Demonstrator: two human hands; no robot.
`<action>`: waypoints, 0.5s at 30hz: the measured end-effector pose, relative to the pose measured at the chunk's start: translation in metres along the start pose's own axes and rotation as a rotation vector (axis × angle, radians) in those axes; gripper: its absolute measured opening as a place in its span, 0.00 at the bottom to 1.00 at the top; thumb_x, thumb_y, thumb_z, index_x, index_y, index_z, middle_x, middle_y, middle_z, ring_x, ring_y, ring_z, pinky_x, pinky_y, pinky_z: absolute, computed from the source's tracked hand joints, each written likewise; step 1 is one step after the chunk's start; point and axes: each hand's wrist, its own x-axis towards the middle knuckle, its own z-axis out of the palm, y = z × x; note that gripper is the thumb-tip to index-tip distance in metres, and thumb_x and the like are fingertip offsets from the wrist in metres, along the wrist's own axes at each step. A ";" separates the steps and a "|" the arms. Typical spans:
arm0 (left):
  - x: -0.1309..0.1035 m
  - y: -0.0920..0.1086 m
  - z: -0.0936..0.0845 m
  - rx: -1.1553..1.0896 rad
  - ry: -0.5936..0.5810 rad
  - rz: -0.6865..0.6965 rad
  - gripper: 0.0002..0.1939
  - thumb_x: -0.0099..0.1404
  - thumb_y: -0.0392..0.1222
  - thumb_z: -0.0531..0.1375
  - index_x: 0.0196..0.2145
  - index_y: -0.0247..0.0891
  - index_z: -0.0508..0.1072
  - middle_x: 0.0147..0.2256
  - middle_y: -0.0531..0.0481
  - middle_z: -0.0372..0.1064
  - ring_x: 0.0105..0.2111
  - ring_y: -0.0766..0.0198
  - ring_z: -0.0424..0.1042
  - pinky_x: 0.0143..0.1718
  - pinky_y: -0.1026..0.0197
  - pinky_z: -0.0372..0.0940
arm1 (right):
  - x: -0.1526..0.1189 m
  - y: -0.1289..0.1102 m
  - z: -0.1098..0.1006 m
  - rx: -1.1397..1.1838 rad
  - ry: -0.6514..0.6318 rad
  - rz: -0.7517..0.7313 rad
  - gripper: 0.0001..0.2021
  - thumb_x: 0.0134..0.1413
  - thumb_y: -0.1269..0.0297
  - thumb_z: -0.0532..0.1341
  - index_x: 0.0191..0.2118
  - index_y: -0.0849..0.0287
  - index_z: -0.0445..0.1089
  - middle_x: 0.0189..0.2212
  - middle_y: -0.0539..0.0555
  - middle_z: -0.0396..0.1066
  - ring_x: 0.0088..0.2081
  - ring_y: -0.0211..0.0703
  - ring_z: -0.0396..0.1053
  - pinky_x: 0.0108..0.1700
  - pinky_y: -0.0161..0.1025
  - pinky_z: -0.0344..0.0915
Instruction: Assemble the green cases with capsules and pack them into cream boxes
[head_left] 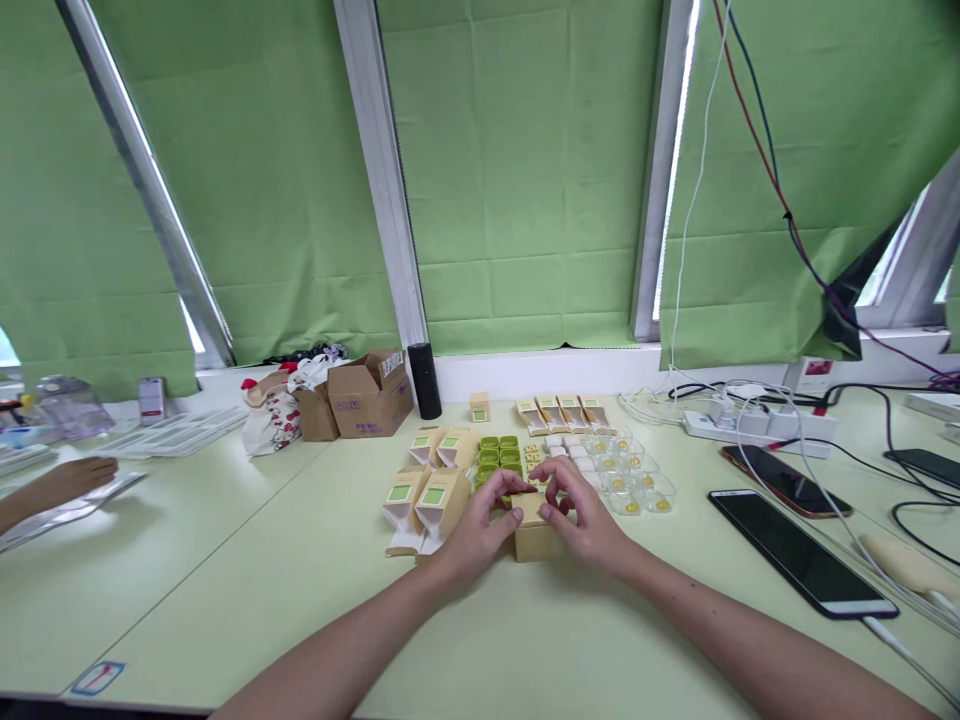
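Observation:
A small tan cardboard box [537, 541] stands on the pale green table between my hands. My left hand [484, 525] is curled round its left side, thumb at the top edge. On the right side, my right hand [581, 515] grips the box with bent fingers and thumb near the top. Left of them stand several tan boxes with open flaps and green labels [433, 496]. Behind my hands are green cups [499, 452], small yellowish pieces [532, 453], white pieces [577, 451] and clear cups with yellow centres [634, 475].
Four-sided open cartons [562, 413] and one small box [480, 406] stand at the back, near a black cylinder [424, 381] and a brown carton [370, 398]. Phones [799, 550] and cables lie right. Another person's hand [82, 477] is at far left.

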 end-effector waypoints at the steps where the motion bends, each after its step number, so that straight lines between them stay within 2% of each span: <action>1: 0.000 0.001 0.000 0.006 0.002 0.003 0.16 0.70 0.50 0.64 0.50 0.42 0.71 0.51 0.42 0.71 0.54 0.48 0.69 0.56 0.49 0.63 | 0.000 0.000 0.000 -0.003 0.000 -0.003 0.12 0.65 0.64 0.60 0.53 0.50 0.65 0.48 0.55 0.64 0.39 0.45 0.66 0.35 0.39 0.67; 15: -0.001 0.008 0.003 0.080 0.010 0.006 0.15 0.67 0.42 0.63 0.50 0.42 0.70 0.51 0.44 0.70 0.53 0.50 0.67 0.56 0.50 0.61 | 0.000 -0.001 0.001 -0.013 -0.022 -0.008 0.15 0.61 0.69 0.60 0.52 0.50 0.64 0.49 0.55 0.64 0.38 0.44 0.66 0.36 0.40 0.68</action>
